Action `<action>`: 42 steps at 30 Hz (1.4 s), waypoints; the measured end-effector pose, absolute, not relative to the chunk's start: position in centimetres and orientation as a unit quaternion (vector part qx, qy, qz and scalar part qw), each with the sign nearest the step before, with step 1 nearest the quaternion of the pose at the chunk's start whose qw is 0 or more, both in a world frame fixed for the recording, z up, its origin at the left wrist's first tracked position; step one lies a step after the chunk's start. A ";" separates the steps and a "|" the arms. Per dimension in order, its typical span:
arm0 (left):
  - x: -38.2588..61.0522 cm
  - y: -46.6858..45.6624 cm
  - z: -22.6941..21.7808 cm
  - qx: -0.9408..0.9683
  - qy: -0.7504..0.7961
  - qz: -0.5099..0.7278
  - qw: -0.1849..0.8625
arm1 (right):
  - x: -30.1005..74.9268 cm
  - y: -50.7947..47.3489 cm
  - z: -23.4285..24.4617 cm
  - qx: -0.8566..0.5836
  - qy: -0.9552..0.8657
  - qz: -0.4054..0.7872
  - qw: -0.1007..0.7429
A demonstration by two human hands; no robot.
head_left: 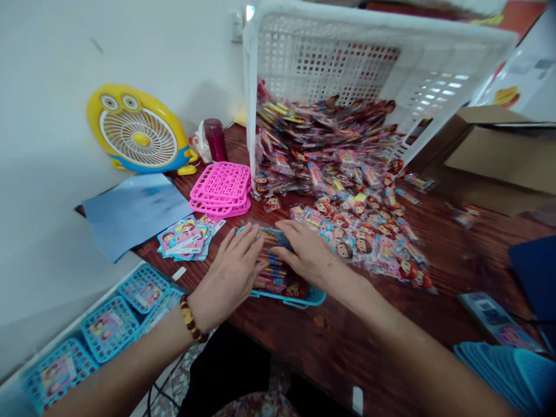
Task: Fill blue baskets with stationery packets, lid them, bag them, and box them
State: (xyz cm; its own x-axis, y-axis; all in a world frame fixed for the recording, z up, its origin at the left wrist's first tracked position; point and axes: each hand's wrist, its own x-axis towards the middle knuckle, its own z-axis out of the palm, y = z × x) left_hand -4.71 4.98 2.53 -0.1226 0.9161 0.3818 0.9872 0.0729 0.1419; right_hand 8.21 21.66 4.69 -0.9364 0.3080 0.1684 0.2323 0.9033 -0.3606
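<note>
A blue plastic basket (304,301) filled with small wrapped packets (274,271) lies in front of me on the dark wooden table. Over its left side my left hand (237,260) rests flat, fingers stretched across the packets; a beaded bracelet is on that wrist. My right hand (304,249) lies over the basket's far right part, its fingers extended and the thumb apart, touching the packets. Part of the basket's rim is hidden under both hands. Just right of it spreads a heap of loose packets (365,231) with cartoon-head ends.
A tipped white crate (382,23) spills packets at the back. Pink lattice lids (223,182), printed cards (186,237) and a yellow fan (139,133) are to the left. Filled blue baskets (108,327) stand lower left. Stacked blue baskets (499,370) and a cardboard box (499,156) are right.
</note>
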 end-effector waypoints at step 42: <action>-6.3 8.2 1.6 -0.702 -0.708 -0.034 0.074 | 12.4 21.5 2.6 -0.114 -0.967 0.199 0.106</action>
State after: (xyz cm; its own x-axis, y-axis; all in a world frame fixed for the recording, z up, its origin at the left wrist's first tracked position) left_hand -6.32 8.23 1.57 -0.0046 0.9882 0.1530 0.9983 0.0134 -0.0561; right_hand 12.38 21.50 2.55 -0.9515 0.2635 0.1590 0.1792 0.8944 -0.4098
